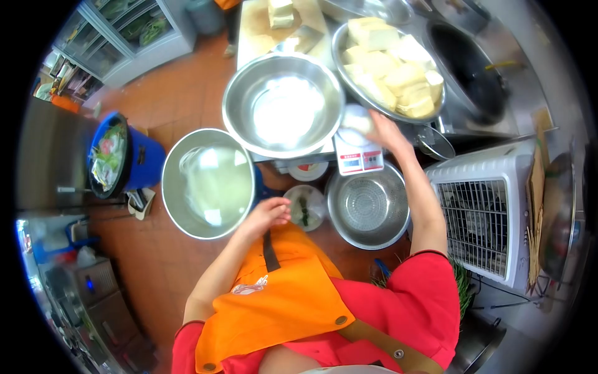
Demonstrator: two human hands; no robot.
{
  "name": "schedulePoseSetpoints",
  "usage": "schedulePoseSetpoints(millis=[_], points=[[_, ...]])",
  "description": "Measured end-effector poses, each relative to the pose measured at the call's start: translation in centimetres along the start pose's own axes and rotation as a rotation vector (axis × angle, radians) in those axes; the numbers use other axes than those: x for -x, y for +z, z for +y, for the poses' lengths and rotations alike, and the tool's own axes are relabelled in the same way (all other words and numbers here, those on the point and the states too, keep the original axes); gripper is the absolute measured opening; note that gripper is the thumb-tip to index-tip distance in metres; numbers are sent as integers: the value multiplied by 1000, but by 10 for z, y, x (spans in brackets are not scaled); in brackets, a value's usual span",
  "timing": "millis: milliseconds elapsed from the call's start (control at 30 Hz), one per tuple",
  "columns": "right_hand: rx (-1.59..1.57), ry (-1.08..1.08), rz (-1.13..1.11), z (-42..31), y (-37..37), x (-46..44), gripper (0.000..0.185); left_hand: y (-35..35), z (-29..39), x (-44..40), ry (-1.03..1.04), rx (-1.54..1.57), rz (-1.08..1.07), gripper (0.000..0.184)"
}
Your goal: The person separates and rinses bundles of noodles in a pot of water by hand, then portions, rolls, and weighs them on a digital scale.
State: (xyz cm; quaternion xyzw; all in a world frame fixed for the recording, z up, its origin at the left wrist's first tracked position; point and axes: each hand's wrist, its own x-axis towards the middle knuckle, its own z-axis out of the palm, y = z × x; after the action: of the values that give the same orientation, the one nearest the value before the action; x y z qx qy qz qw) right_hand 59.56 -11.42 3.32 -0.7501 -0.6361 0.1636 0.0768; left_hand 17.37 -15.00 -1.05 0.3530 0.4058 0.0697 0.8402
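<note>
My right hand [384, 131] is at a white object [357, 119] on the digital scale [360, 156]; its fingers are partly hidden and blurred. My left hand [271, 214] hangs with curled fingers beside the pot of cloudy liquid [208, 184], and whether it holds anything is too small to tell. An empty, shiny steel basin [283, 105] lies to the left of the scale. Behind my right hand, a steel bowl holds pale yellow blocks [392, 68]. Below the scale sits a perforated steel bowl [367, 206].
A cutting board [249, 31] with pale blocks is at the top. A blue bin [143, 159] with scraps stands left. A dark wok [464, 71] is at the upper right, above a white slatted appliance [520, 212]. A lidded tub [307, 207] sits near my apron.
</note>
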Motion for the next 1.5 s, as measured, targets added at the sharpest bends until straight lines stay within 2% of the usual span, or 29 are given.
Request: schedulePoseSetpoints(millis=[100, 200, 300, 367, 400, 533, 800, 900, 1200, 1500], points=[[-129, 90, 58, 22, 5, 20, 72, 18, 3, -25, -53, -35, -65, 28], [-407, 274, 138, 59, 39, 48, 68, 25, -1, -40, -84, -35, -66, 29], [-1034, 639, 203, 73, 89, 76, 61, 24, 1, -48, -78, 22, -46, 29], [-1468, 605, 37, 87, 125, 88, 55, 19, 7, -50, -61, 70, -24, 29], [-1575, 646, 81, 70, 127, 90, 44, 16, 11, -49, -49, 95, -8, 29], [-1695, 642, 215, 61, 156, 92, 28, 10, 23, -46, -23, 141, 82, 26], [-2078, 747, 456, 5, 182, 108, 24, -1, 18, -37, -8, 132, 94, 24], [-2178, 719, 500, -6, 185, 110, 24, -6, 8, -36, -29, 139, 78, 22], [-2265, 699, 578, -20, 197, 110, 30, -18, -3, -25, -17, 168, 60, 20], [-2232, 721, 459, -9, 199, 117, 41, -25, -6, -23, -5, 182, 52, 20]])
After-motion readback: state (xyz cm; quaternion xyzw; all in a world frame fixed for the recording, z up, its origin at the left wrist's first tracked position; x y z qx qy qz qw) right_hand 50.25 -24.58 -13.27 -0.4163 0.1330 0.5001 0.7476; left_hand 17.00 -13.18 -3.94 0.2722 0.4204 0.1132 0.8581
